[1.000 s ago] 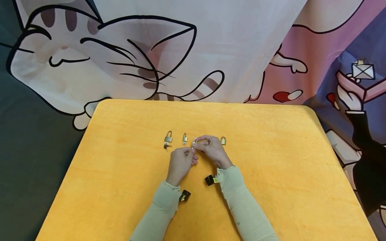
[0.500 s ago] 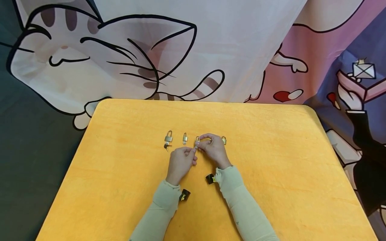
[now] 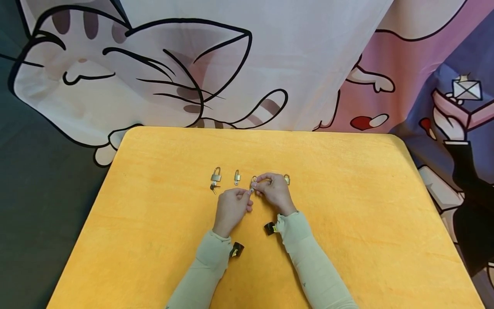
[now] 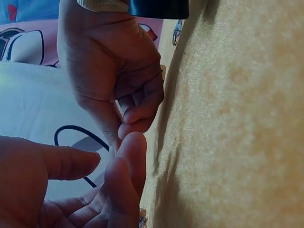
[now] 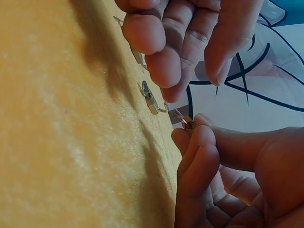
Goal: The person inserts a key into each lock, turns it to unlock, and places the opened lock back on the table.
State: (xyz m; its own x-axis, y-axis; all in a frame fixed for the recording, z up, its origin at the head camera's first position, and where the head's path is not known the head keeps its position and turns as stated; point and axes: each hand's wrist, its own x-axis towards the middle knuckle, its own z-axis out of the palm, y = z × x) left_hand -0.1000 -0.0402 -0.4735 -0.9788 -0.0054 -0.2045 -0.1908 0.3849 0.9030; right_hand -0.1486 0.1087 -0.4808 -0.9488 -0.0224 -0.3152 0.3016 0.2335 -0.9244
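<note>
My right hand (image 3: 275, 193) pinches a small padlock (image 3: 253, 179) between thumb and fingers, its shackle pointing away from me. Much of the lock's body is hidden by the fingertips; in the right wrist view a bit of the padlock (image 5: 187, 122) shows past them. My left hand (image 3: 233, 210) is close by, its fingertips near the lower end of that lock. In the left wrist view, the thumb of my left hand (image 4: 71, 164) stands apart from its fingers, and nothing is seen between them.
Left of the hands, a larger padlock (image 3: 215, 177) with keys (image 3: 214, 187) and a smaller padlock (image 3: 237, 177) lie on the yellow table (image 3: 154, 240). Another brass padlock (image 3: 287, 179) sits partly behind my right hand. A printed cloth (image 3: 293, 64) hangs beyond the far edge.
The pinched padlock and my right hand have shifted slightly to the right. My left hand stays nearly in place. The padlocks on the table have not moved.
</note>
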